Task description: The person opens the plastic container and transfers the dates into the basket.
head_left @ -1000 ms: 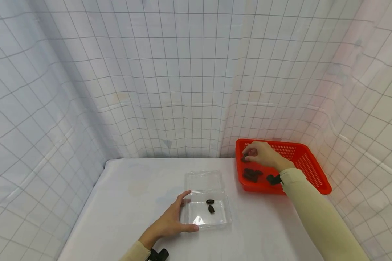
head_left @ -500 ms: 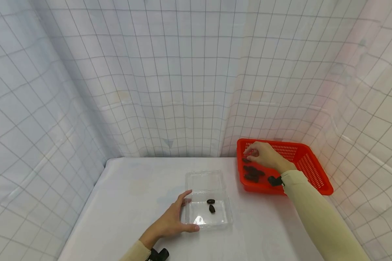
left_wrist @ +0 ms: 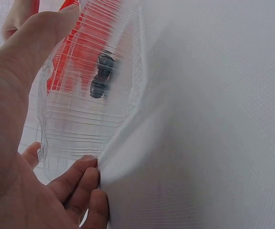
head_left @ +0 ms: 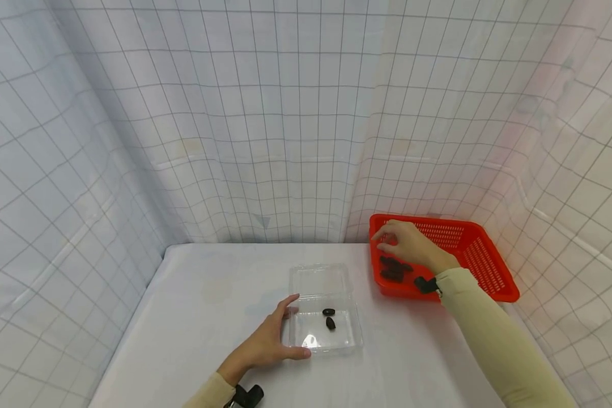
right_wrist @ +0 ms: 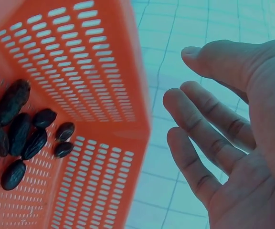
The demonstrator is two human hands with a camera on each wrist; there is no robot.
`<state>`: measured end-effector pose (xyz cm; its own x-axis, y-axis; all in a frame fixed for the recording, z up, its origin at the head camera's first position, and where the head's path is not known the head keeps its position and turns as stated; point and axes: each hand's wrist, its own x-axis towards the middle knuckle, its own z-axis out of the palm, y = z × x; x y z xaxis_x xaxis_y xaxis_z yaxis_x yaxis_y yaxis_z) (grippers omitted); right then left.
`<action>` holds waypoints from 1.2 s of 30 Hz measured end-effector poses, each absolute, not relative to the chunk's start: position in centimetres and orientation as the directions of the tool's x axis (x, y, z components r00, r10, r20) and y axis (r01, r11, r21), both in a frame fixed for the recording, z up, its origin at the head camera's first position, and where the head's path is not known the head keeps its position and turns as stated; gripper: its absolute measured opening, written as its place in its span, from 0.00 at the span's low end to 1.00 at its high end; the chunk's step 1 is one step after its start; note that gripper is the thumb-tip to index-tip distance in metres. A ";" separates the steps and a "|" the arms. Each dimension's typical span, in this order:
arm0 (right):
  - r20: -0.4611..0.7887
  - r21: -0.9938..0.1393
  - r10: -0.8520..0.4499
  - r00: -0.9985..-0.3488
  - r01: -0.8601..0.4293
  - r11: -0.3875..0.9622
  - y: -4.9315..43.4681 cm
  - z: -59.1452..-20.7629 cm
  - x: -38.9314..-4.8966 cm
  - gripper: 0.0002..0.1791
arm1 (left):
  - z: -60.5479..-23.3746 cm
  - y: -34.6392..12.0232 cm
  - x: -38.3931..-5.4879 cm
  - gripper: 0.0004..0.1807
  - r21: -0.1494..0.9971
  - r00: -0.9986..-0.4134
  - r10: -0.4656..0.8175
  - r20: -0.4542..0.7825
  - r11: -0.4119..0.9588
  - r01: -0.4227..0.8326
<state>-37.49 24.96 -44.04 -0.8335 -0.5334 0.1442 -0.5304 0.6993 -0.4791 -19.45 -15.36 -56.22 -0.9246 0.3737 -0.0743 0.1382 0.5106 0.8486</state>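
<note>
A clear plastic box (head_left: 306, 334) with its lid (head_left: 318, 279) folded back lies on the table, two dark dates (head_left: 330, 323) inside. My left hand (head_left: 267, 343) holds the box's left side, thumb along the front edge and fingers near the hinge. In the left wrist view, thumb and fingertips touch the clear wall. Over the left part of the red basket (head_left: 489, 255) hovers my right hand (head_left: 408, 243), fingers bent loosely. The right wrist view shows this hand (right_wrist: 237, 143) holding nothing. Several dates (right_wrist: 20, 133) lie in the basket below it.
White cloth covers the table (head_left: 204, 294). A white gridded curtain (head_left: 285, 141) hangs along the back and both sides. The basket's raised walls stand at the table's right, close to the curtain.
My right hand was at a date in the basket; its fingers have parted and shifted slightly left, and that date no longer shows there. The left hand stays on the box.
</note>
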 end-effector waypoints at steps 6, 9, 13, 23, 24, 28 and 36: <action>0.156 -0.462 -0.570 -0.807 -0.570 0.680 23.9 -43.3 -36.6 0.13 | -56.2 -15.4 -19.4 0.73 0.848 -0.925 0.372 -0.080 0.514 0.133; 0.175 -0.451 -0.593 -0.786 -0.599 0.662 23.3 -43.2 -36.1 0.13 | -56.2 -15.4 -19.4 0.73 0.847 -0.926 0.369 -0.082 0.515 0.131; 0.163 -0.439 -0.620 -0.768 -0.619 0.652 22.5 -43.2 -35.2 0.14 | -56.2 -15.4 -19.3 0.73 0.851 -0.924 0.371 -0.090 0.510 0.122; 0.060 -0.446 -0.667 -0.743 -0.618 0.648 20.5 -43.3 -32.8 0.16 | -56.1 -15.3 -19.5 0.73 0.849 -0.924 0.372 -0.082 0.512 0.131; 0.053 -0.452 -0.672 -0.739 -0.618 0.644 20.4 -43.4 -32.6 0.16 | -56.0 -15.3 -19.5 0.73 0.848 -0.924 0.373 -0.081 0.513 0.133; 0.035 -0.446 -0.700 -0.713 -0.638 0.628 19.7 -43.8 -32.0 0.15 | -56.1 -15.3 -19.5 0.73 0.848 -0.923 0.375 -0.084 0.513 0.131; 0.015 -0.412 -0.774 -0.633 -0.709 0.572 18.6 -45.0 -31.3 0.16 | -56.1 -15.4 -19.6 0.73 0.857 -0.919 0.385 -0.087 0.499 0.129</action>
<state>-31.34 18.55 -44.99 -0.6330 -0.7740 0.0151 -0.7093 0.5721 -0.4119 -19.62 -15.37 -56.09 -0.9187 0.3853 -0.0867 0.1285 0.4994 0.8568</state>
